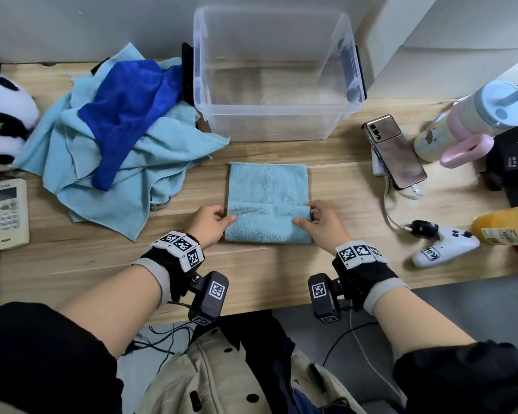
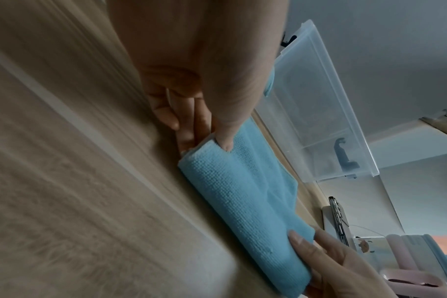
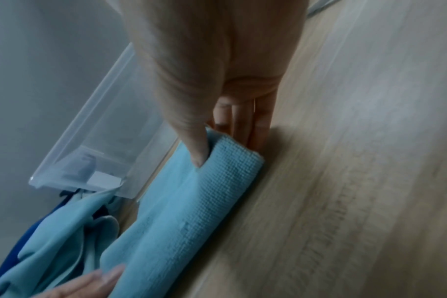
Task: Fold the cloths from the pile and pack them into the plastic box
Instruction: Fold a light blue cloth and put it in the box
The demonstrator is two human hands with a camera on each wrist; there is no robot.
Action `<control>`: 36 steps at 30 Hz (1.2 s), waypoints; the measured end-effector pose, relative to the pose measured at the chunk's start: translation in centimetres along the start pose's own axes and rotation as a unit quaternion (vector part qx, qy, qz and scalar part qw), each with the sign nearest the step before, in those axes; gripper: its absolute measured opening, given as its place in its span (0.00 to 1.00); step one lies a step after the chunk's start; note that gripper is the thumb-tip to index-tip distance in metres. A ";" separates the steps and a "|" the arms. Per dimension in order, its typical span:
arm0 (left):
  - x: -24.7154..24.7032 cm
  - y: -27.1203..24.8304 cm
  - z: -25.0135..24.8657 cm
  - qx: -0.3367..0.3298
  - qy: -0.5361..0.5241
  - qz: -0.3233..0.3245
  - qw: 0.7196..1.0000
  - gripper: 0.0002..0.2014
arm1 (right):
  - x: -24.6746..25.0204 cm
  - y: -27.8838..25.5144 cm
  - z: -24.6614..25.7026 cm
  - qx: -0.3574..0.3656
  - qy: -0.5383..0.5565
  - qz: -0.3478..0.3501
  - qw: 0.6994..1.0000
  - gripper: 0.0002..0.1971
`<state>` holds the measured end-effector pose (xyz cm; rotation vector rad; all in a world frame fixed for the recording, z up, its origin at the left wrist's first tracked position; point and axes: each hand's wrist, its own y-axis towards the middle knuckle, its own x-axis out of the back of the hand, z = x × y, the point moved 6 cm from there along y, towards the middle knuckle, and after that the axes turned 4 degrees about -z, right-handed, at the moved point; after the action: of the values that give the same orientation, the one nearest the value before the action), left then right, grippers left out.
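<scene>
A light blue cloth (image 1: 268, 189) lies flat on the wooden table, its near part folded over itself. My left hand (image 1: 211, 221) pinches the fold's left corner, thumb on top and fingers underneath, as the left wrist view shows on the light blue cloth (image 2: 232, 193). My right hand (image 1: 319, 222) pinches the right corner the same way, seen on the light blue cloth (image 3: 204, 197) in the right wrist view. The clear plastic box (image 1: 277, 82) stands empty just beyond the cloth. A pile of light blue and dark blue cloths (image 1: 117, 130) lies to the left.
A plush panda (image 1: 3, 121) and a remote (image 1: 8, 213) sit at the far left. On the right lie a phone (image 1: 393, 150), a lidded tumbler (image 1: 473, 118), a white controller (image 1: 444, 249) with cable, and a yellow bottle (image 1: 506, 224).
</scene>
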<state>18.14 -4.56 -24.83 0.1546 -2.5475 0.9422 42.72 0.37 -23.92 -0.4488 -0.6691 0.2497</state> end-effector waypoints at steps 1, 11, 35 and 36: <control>-0.1 0.0 0.0 0.004 0.004 -0.001 1.000 0.07 | 0.0 0.2 -0.3 -0.004 -0.020 -0.012 1.000 0.22; 0.3 0.3 0.1 0.048 0.019 -0.002 0.999 0.08 | -1.8 -2.2 5.7 0.301 -0.254 -0.044 0.918 0.24; 3.2 -1.9 2.2 0.209 -0.164 0.044 0.963 0.08 | -3.6 2.8 7.9 0.150 -0.282 0.061 0.946 0.16; 3.1 -1.9 2.1 0.210 -0.166 0.053 0.962 0.08 | -3.7 2.9 7.7 0.141 -0.275 0.055 0.950 0.16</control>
<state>15.09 -7.27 -23.87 0.3268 -2.6300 1.6125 34.74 4.03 -21.91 -0.1348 -1.1361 0.5796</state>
